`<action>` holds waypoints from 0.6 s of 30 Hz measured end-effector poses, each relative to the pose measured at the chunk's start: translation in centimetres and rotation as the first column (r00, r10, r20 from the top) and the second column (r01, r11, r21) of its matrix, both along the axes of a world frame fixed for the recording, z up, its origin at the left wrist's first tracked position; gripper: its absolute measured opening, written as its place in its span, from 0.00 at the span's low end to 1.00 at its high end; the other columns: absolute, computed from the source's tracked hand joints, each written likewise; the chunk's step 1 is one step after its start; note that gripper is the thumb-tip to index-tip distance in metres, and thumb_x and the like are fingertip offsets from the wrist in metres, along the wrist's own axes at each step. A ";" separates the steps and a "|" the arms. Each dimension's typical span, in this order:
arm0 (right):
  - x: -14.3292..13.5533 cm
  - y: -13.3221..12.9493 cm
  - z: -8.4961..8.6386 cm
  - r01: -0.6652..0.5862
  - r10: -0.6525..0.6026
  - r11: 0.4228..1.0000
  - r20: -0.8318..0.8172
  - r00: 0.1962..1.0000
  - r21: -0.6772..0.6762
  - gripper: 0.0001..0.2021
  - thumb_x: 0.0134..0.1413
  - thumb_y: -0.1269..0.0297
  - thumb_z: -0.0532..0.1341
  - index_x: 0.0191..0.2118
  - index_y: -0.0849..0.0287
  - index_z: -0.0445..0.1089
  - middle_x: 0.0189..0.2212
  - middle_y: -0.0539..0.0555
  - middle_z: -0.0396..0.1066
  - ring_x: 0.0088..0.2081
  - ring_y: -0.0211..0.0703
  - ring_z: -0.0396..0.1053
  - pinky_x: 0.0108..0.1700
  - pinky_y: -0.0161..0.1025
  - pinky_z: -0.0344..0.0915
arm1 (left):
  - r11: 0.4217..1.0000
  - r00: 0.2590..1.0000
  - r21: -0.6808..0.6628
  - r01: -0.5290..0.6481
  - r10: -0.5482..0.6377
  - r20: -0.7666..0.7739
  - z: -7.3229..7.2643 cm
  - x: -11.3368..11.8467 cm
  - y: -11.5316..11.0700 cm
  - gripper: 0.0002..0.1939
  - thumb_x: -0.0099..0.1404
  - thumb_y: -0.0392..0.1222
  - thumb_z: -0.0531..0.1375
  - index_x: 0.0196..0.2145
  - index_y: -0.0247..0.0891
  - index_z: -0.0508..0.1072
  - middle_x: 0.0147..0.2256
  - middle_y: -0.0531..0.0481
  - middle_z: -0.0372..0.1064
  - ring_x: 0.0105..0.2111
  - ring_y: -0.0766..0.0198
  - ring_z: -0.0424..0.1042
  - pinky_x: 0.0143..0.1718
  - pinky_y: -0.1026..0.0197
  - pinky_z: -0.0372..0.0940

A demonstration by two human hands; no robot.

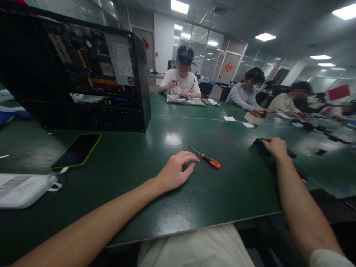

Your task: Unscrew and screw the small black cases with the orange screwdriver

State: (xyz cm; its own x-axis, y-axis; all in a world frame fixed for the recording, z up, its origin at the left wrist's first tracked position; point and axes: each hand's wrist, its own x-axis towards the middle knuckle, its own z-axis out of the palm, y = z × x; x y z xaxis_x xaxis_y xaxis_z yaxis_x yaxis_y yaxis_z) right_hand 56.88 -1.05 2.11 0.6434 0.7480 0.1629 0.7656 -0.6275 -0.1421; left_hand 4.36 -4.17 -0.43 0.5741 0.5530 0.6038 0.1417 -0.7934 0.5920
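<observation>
My left hand rests on the green table with its fingers loosely bent and apart, holding nothing. Just beyond its fingertips lies a screwdriver with an orange and black handle, its metal shaft pointing to the far left. Over at the right, my right hand has its fingers closed on the edge of a dark, flat object. Part of that object is hidden behind the hand, and its exact kind does not show.
An open black computer case stands at the left. Nearer me are a phone with a green edge and a white power bank with a strap. Several people sit around the table; one across from me works over a laptop-like panel.
</observation>
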 end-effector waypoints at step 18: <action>1.6 -0.5 -0.3 -0.031 0.031 0.999 0.021 0.999 -0.028 0.21 0.69 0.51 0.61 0.59 0.59 0.72 0.55 0.62 0.73 0.55 0.52 0.72 0.56 0.50 0.70 | 0.999 0.999 0.025 0.040 -0.040 -0.020 -0.4 0.0 0.1 0.09 0.70 0.32 0.59 0.43 0.37 0.80 0.46 0.45 0.78 0.49 0.57 0.76 0.55 0.52 0.69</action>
